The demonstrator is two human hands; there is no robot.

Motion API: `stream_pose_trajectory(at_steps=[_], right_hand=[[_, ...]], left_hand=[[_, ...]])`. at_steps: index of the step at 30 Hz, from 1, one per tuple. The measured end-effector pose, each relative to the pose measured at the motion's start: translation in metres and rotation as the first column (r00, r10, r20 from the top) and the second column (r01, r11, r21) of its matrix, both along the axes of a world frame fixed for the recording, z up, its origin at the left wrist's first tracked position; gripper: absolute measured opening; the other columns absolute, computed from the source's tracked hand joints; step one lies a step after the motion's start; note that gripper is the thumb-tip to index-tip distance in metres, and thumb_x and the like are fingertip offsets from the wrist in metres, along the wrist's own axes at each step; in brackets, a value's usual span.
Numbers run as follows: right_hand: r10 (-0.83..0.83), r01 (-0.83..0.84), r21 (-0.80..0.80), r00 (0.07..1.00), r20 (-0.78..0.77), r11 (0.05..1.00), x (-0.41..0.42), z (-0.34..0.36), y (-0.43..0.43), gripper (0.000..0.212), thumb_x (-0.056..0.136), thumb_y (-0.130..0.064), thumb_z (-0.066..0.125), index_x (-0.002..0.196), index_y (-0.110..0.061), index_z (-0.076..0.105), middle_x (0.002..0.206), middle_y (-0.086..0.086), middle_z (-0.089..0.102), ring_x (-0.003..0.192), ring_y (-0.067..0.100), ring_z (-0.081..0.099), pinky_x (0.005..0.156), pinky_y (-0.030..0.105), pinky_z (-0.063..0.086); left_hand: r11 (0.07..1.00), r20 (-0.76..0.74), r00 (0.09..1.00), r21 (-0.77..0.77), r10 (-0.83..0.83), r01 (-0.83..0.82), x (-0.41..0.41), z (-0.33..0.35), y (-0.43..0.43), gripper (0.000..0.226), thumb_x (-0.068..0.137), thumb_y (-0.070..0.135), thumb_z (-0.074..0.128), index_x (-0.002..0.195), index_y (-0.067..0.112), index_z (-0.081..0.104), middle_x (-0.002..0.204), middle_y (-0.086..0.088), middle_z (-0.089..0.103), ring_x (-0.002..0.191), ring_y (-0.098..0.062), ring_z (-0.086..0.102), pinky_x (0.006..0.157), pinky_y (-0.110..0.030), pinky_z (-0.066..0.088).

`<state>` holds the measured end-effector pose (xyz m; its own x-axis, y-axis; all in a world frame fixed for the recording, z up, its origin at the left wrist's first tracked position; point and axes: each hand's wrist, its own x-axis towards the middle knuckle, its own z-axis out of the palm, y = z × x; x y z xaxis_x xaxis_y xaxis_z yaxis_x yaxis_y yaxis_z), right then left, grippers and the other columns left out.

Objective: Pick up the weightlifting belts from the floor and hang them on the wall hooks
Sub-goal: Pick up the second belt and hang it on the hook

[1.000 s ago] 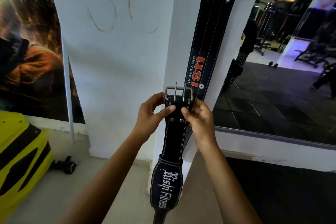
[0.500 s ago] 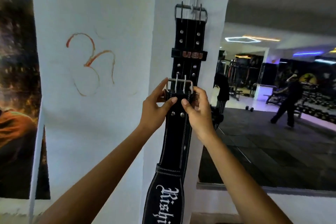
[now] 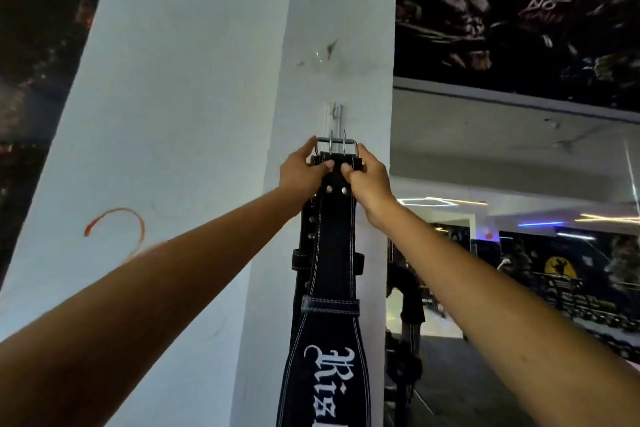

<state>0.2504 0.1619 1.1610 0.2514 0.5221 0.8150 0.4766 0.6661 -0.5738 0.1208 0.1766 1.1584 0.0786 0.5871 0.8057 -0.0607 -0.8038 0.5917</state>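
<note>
Grip: both clenched on the black leather belt [image 3: 334,236] just under its steel buckle [image 3: 336,146], left hand [image 3: 300,174] and right hand [image 3: 367,180] pinching either edge.
Belt: raised against the white pillar [image 3: 332,45], buckle just below the wall hook [image 3: 335,114], not yet on it.
Behind it: another belt [image 3: 304,218] hangs already.
Risk: I judge the frame could miss the hook and slip if I let go early.
Arms: both stretched up and forward.

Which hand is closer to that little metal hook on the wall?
Left, slightly. The left hand grips the belt buckle just below-left of the hook; the right hand sits below-right, a bit farther.
</note>
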Motion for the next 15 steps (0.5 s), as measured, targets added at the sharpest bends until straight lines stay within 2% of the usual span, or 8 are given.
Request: stream_pose_trajectory(at_steps=[2, 5, 8, 11, 14, 15], right_hand=[[-0.016, 0.016, -0.018, 1.0, -0.011, 1.0, 0.002, 0.016, 0.011, 0.063, 0.09, -0.02, 0.058, 0.148, -0.028, 0.034, 0.143, 0.012, 0.052, 0.127, 0.029, 0.055, 0.103, 0.048, 0.049], [-0.059, 0.059, -0.025, 0.998, -0.008, 0.998, -0.001, 0.03, 0.019, 0.062, 0.093, -0.017, 0.056, 0.149, -0.026, 0.031, 0.146, 0.011, 0.049, 0.129, 0.029, 0.052, 0.107, 0.042, 0.046], [-0.107, 0.108, -0.031, 0.994, 0.029, 0.994, 0.0, 0.035, 0.034, 0.061, 0.096, -0.017, 0.053, 0.151, -0.027, 0.028, 0.149, 0.01, 0.046, 0.13, 0.027, 0.05, 0.103, 0.031, 0.046], [-0.146, 0.147, -0.015, 0.988, 0.053, 0.989, 0.004, 0.035, 0.05, 0.061, 0.097, -0.018, 0.051, 0.152, -0.028, 0.025, 0.149, 0.011, 0.045, 0.132, 0.028, 0.047, 0.104, 0.032, 0.043], [-0.205, 0.21, -0.048, 0.974, 0.093, 0.977, 0.006, 0.04, 0.055, 0.06, 0.099, -0.021, 0.047, 0.153, -0.027, 0.021, 0.153, 0.012, 0.039, 0.138, 0.03, 0.04, 0.109, 0.034, 0.038], [-0.225, 0.234, -0.068, 0.967, 0.117, 0.97, 0.006, 0.043, 0.055, 0.059, 0.1, -0.023, 0.046, 0.153, -0.026, 0.02, 0.154, 0.011, 0.038, 0.139, 0.03, 0.037, 0.112, 0.035, 0.037]], left_hand=[[0.999, 0.021, 1.0, -0.043, 0.016, -0.015, 0.008, 0.014, 0.01, 0.068, 0.085, 0.015, 0.067, 0.145, 0.026, 0.036, 0.135, -0.014, 0.058, 0.113, -0.027, 0.063, 0.1, -0.039, 0.049], [0.996, 0.034, 0.996, -0.037, 0.084, -0.083, 0.017, 0.026, 0.022, 0.063, 0.088, 0.016, 0.063, 0.145, 0.024, 0.036, 0.142, -0.009, 0.051, 0.122, -0.025, 0.057, 0.104, -0.032, 0.043], [0.994, 0.059, 0.992, -0.029, 0.109, -0.108, 0.024, 0.03, 0.039, 0.061, 0.09, 0.015, 0.06, 0.145, 0.025, 0.036, 0.138, -0.01, 0.055, 0.116, -0.024, 0.06, 0.094, -0.025, 0.046], [0.984, 0.025, 0.985, 0.034, 0.172, -0.173, 0.027, 0.027, 0.052, 0.057, 0.091, 0.018, 0.057, 0.145, 0.025, 0.038, 0.122, -0.012, 0.066, 0.107, -0.024, 0.064, 0.087, -0.022, 0.046], [0.963, -0.047, 0.964, 0.084, 0.26, -0.256, 0.03, 0.028, 0.057, 0.056, 0.096, 0.02, 0.05, 0.148, 0.019, 0.03, 0.128, -0.013, 0.061, 0.115, -0.025, 0.057, 0.079, -0.013, 0.037], [0.956, -0.073, 0.955, 0.086, 0.287, -0.281, 0.031, 0.031, 0.057, 0.056, 0.097, 0.022, 0.048, 0.149, 0.018, 0.027, 0.131, -0.014, 0.058, 0.12, -0.027, 0.054, 0.084, -0.016, 0.037]])
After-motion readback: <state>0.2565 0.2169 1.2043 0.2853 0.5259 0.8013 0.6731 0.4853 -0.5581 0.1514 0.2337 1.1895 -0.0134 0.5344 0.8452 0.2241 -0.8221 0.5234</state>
